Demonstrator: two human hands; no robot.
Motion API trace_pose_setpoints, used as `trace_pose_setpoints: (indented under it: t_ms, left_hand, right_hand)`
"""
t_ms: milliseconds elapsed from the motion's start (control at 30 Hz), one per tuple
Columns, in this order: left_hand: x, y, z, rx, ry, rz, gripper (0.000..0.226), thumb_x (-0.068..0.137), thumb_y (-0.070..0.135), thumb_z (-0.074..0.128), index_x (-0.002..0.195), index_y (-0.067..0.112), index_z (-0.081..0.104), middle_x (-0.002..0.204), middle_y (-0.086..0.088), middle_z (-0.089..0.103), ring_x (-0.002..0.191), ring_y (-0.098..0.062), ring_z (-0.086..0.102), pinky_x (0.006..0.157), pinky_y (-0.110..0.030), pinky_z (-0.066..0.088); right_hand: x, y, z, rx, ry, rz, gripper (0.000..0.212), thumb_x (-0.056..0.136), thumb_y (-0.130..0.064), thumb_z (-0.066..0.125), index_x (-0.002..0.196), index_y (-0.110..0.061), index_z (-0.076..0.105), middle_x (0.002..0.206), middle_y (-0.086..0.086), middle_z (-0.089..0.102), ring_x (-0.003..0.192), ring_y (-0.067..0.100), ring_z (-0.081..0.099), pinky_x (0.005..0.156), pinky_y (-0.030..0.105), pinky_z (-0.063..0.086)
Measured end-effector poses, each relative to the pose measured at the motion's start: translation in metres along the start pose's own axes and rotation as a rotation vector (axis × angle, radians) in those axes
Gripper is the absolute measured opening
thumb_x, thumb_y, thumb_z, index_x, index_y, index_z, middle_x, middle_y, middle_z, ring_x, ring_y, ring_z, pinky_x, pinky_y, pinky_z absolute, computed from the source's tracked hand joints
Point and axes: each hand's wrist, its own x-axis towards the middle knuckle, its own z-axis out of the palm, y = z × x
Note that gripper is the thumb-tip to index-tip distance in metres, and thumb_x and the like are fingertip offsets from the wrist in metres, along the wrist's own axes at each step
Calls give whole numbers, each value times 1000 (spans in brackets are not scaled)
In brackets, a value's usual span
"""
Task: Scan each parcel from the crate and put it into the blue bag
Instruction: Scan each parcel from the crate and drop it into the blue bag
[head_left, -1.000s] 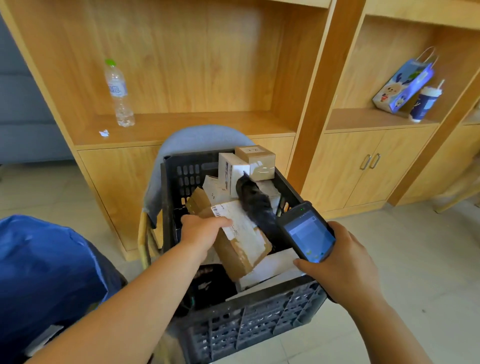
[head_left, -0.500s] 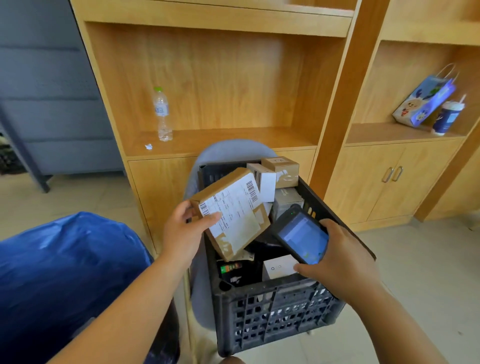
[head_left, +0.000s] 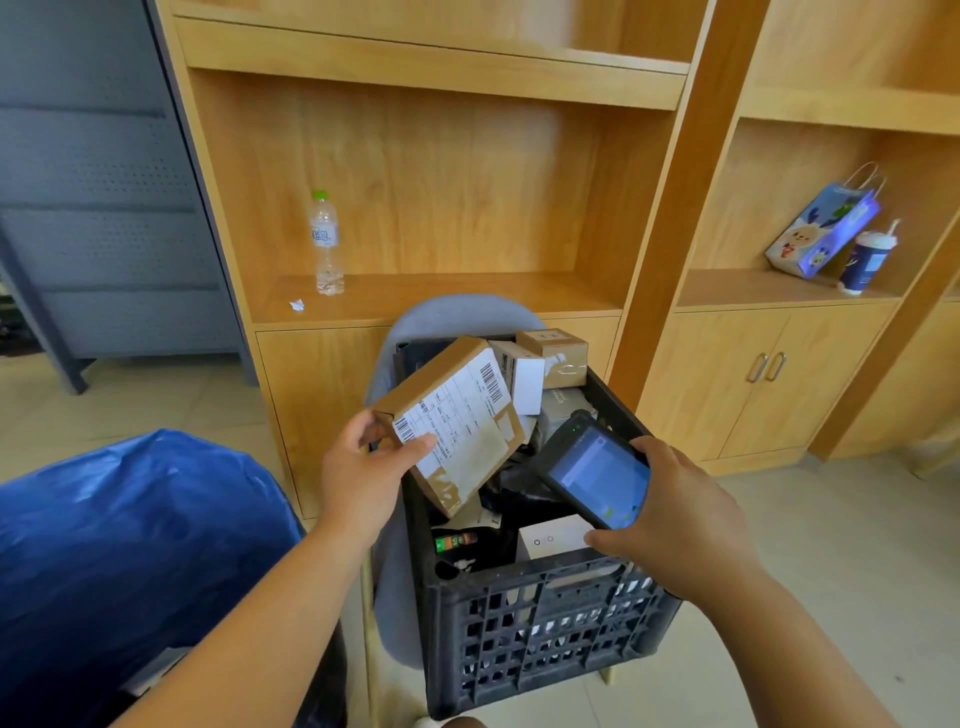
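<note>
- The left hand is closed around the lower left corner of a flat brown cardboard parcel: the thumb lies across the white shipping label next to a barcode, and the fingers curl behind the box.
- The parcel is lifted clear above the crate's left rim, tilted with its label side up and facing the camera; a second barcode sits near its top right corner.
- The right hand is wrapped around a black handheld scanner, fingers along its right edge, thumb under its near end. The screen is lit blue and the device's top end points toward the parcel, just beside it but not touching.
- The black slatted crate stands on a grey chair in front of the wooden shelving; more boxes are stacked at its far edge and a white box lies by its near right corner.
- The blue bag is open to the left of the crate, below the left forearm.
- A water bottle stands toward the left end of the shelf.
</note>
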Motion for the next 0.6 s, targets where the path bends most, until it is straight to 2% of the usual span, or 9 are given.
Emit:
trace_pose_setpoints:
  t_ms: [167,333,467,533,600]
  left_hand:
    - [-3,2,3,21,10,9,32,76,11,78,96,28,61,100,11,67,97,-11,66,88,-39,55]
    - [-3,4,-2,-104,37,-56,30,79,16,76,104,17,60,107,-4,71,100,-21,69,88,-45,56]
    - [-10,17,-22,-212,108,-67,27,87,24,67,109,11,56,101,-2,73,92,-16,71,71,-32,59]
    - [-14,21,-42,-217,184,-72,29,89,29,64,109,10,56,101,-4,74,90,-16,72,76,-37,59]
    - [-19,19,-68,-206,265,-86,24,89,33,63,100,12,59,98,-4,74,90,-20,72,80,-41,57]
  right_hand:
    - [-1,2,0,-7,14,-11,99,60,-56,81,140,-24,32,120,-6,54,104,16,54,77,30,48]
    - [-3,3,3,31,52,-26,97,62,-56,80,140,-22,34,122,-5,54,106,16,54,77,30,48]
    - [-4,-10,8,117,90,-66,93,62,-50,83,137,-19,39,124,-1,55,108,20,54,73,29,45]
    - [-4,-24,11,147,99,-105,91,61,-49,84,134,-17,41,122,1,56,107,22,54,72,31,45]
    - [-3,-42,17,155,87,-156,91,60,-48,85,134,-17,42,121,2,56,106,23,54,74,33,46]
